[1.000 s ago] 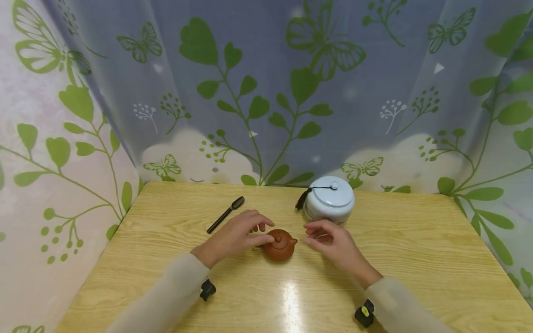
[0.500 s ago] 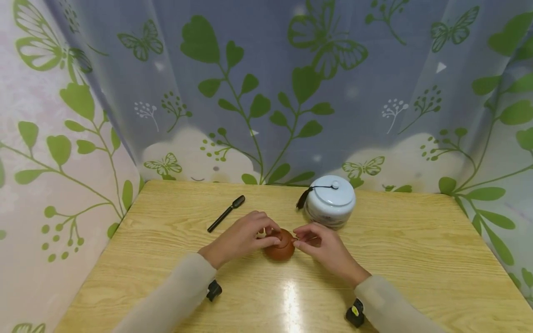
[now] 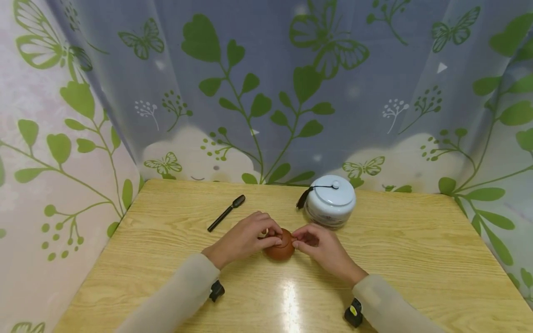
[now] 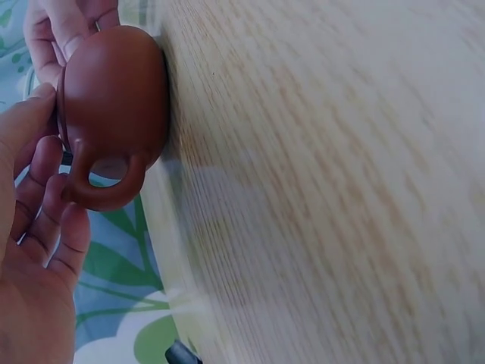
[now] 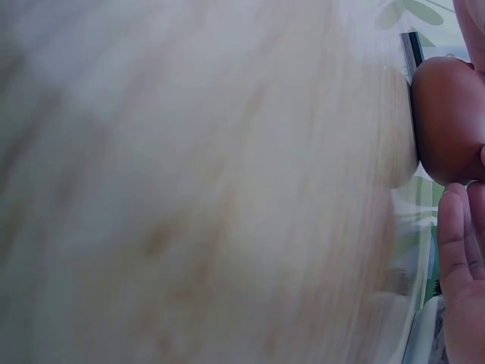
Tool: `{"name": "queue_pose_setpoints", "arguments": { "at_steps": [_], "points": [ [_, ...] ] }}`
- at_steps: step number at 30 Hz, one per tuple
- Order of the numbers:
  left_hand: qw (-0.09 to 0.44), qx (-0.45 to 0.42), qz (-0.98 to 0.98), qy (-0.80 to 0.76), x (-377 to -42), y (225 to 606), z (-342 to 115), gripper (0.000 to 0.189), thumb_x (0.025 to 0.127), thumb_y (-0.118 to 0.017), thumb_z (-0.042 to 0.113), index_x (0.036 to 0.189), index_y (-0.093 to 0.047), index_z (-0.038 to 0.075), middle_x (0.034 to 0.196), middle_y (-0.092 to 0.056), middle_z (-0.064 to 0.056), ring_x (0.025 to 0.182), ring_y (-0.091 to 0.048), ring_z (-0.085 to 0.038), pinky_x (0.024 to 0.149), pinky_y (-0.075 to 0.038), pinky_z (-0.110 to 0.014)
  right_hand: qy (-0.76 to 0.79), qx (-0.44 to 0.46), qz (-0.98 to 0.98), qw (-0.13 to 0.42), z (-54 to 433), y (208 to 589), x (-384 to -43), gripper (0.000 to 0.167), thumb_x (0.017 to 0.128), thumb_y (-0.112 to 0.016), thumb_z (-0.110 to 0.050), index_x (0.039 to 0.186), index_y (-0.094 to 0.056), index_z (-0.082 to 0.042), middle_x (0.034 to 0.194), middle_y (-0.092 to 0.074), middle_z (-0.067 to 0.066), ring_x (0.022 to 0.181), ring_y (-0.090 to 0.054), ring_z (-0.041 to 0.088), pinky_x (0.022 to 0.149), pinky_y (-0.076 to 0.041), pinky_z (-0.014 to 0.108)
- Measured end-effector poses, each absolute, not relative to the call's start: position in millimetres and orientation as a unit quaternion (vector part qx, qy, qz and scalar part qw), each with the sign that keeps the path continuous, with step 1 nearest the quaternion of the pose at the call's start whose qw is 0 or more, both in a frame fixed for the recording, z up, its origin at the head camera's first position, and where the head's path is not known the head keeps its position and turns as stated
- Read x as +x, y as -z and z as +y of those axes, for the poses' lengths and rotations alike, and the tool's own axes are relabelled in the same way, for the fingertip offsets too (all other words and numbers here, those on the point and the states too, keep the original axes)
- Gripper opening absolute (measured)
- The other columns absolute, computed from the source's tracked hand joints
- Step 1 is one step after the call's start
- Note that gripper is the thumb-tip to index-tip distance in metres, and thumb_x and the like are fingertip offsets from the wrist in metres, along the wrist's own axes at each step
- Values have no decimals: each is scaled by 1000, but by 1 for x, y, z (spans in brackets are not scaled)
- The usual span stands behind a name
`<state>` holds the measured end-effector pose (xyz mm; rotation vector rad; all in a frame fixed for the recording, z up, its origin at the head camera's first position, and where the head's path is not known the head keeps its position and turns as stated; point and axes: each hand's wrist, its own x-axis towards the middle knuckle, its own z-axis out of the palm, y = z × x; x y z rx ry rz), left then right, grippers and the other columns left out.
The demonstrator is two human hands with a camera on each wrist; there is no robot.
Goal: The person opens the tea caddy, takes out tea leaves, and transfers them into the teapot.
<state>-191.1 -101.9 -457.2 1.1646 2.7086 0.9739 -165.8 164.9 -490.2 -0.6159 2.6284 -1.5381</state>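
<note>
A small reddish-brown clay teapot (image 3: 280, 252) stands on the wooden table between both hands. My left hand (image 3: 249, 236) reaches over it from the left, thumb and forefinger closed at the lid's knob, which they hide. In the left wrist view the teapot's loop handle (image 4: 114, 191) shows, and the other left fingers (image 4: 72, 235) hang beside it. From the right, my right hand (image 3: 325, 247) pinches the teapot's spout between thumb and forefinger; the spout is mostly covered. The right wrist view shows the teapot's rounded side (image 5: 447, 121) at its edge, right fingers (image 5: 455, 235) close by.
Behind the right hand stands a white lidded jar (image 3: 331, 203) with a black tassel (image 3: 305, 198). A black, slim-handled scoop (image 3: 226, 212) lies left of the teapot, beyond the left hand. A patterned curtain (image 3: 266, 92) hangs along the table's back edge.
My left hand has moved right onto the teapot's lid, fingers closing at the knob. My right hand has moved left to the spout and taken hold of it. The teapot has hardly shifted.
</note>
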Motion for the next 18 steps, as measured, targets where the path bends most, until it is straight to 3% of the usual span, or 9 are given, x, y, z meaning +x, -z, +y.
{"name": "queue_pose_setpoints", "arguments": {
  "at_steps": [18],
  "points": [
    [-2,387,867,-315,-188,449,-102,18,103,-78,28,117,-78,18,103,-69,7,95,-61,-13,85,-54,-29,499,-190,845,29,166,489,-166,16,100,-81,-15,115,-80,-10,109,-75,4,96,-74,12,85,-62,26]
  ]
}}
